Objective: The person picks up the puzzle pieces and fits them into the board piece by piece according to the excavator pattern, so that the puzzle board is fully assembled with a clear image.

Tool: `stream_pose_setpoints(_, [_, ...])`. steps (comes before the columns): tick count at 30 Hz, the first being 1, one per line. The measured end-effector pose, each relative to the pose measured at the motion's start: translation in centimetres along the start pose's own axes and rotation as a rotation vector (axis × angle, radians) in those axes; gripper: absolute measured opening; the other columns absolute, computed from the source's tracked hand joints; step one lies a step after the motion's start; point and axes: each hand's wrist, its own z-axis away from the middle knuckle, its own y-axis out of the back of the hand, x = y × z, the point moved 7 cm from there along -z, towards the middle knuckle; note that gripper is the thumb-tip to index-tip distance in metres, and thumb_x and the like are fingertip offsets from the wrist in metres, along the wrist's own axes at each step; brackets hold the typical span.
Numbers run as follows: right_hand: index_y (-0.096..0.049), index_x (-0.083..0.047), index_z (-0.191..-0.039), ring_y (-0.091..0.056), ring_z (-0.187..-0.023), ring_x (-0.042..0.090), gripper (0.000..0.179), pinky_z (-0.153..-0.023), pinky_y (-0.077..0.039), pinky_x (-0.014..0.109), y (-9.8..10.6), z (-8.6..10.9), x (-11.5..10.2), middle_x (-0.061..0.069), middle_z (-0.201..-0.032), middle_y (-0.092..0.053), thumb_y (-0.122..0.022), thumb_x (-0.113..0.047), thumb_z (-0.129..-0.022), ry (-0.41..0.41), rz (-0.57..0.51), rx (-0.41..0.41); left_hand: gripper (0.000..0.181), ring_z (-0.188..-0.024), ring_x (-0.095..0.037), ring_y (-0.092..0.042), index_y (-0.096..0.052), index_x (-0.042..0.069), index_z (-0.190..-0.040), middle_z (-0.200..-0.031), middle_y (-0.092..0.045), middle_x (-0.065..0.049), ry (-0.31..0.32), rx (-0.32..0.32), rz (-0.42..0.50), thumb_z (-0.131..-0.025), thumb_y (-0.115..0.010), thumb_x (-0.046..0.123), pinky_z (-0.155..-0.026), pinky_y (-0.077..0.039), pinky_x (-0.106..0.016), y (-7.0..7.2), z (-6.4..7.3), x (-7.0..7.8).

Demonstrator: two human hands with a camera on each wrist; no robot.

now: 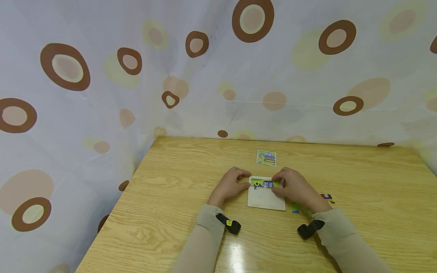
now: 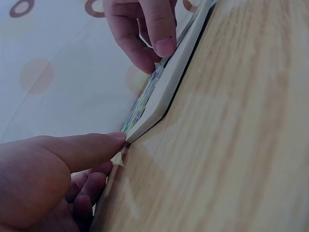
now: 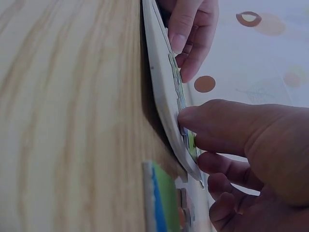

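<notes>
A white puzzle board (image 1: 266,199) lies on the table, its upper strip filled with green, yellow and blue puzzle pieces (image 1: 261,184). My left hand (image 1: 231,184) grips the board's left edge near the upper corner; its thumb (image 2: 99,147) touches the rim. At the upper right of the board, my right hand (image 1: 293,185) pinches a puzzle piece (image 3: 183,126) between thumb and fingers, low against the surface. The hand partly hides that piece in the head view. Bare white backing shows across the lower part of the board.
Beyond the board lies a small picture card (image 1: 266,158) showing a blue vehicle. Loose puzzle pieces (image 1: 295,208), green and blue, lie right of the board, partly under my right forearm. A red and purple piece (image 1: 327,198) lies farther right. Patterned cloth (image 1: 211,125) hangs behind the table.
</notes>
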Motion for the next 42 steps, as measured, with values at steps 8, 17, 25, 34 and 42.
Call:
stream_pose_setpoints(8, [-0.075,0.000,-0.102,-0.051,-0.078,0.019,0.025,-0.070,-0.046,0.036,0.0,-0.2,-0.2,0.007,-0.096,-0.061,-0.080,-0.015,-0.083,-0.017,0.039,0.001,0.033,-0.103,-0.012,-0.051,-0.067,0.015,-0.128,-0.118,-0.056,0.000,0.006,-0.007,-0.004,-0.095,-0.069,0.020,-0.092,-0.044,-0.027,0.0,0.0,0.1])
stream_pose_setpoints(17, [-0.076,0.003,-0.102,-0.052,-0.076,0.017,0.026,-0.068,-0.048,0.036,0.0,-0.2,-0.6,0.009,-0.097,-0.061,-0.080,-0.015,-0.084,-0.011,0.078,-0.016,0.033,-0.103,-0.012,-0.052,-0.067,0.014,-0.127,-0.118,-0.056,0.000,0.007,-0.006,-0.007,-0.095,-0.069,0.021,-0.093,-0.044,-0.027,0.0,0.1,0.1])
stream_pose_setpoints(25, [-0.075,0.002,-0.104,-0.053,-0.076,0.017,0.027,-0.066,-0.045,0.033,0.1,0.0,-0.2,0.007,-0.096,-0.061,-0.080,-0.016,-0.084,-0.036,0.042,-0.013,0.033,-0.105,-0.013,-0.052,-0.066,0.014,-0.128,-0.119,-0.056,0.000,0.011,-0.006,-0.006,-0.096,-0.068,0.021,-0.093,-0.044,-0.028,-0.1,0.1,0.1])
stream_pose_setpoints(34, [-0.074,-0.002,-0.107,-0.049,-0.073,0.017,0.025,-0.062,-0.043,0.032,0.5,0.6,0.1,0.005,-0.092,-0.060,-0.078,-0.016,-0.086,-0.046,-0.036,0.002,0.033,-0.103,-0.012,-0.052,-0.067,0.014,-0.127,-0.117,-0.057,0.000,-0.006,0.003,-0.008,-0.094,-0.070,0.020,-0.093,-0.044,-0.028,-0.1,0.0,-0.2])
stream_pose_setpoints(42, [-0.072,-0.003,-0.112,-0.053,-0.083,0.020,0.023,-0.067,-0.047,0.035,1.7,1.9,0.3,0.005,-0.100,-0.062,-0.071,-0.013,-0.092,-0.038,-0.037,0.009,0.033,-0.104,-0.012,-0.052,-0.067,0.015,-0.127,-0.118,-0.056,0.001,-0.003,0.001,-0.010,-0.094,-0.070,0.022,-0.093,-0.044,-0.028,-0.2,-0.2,-0.4])
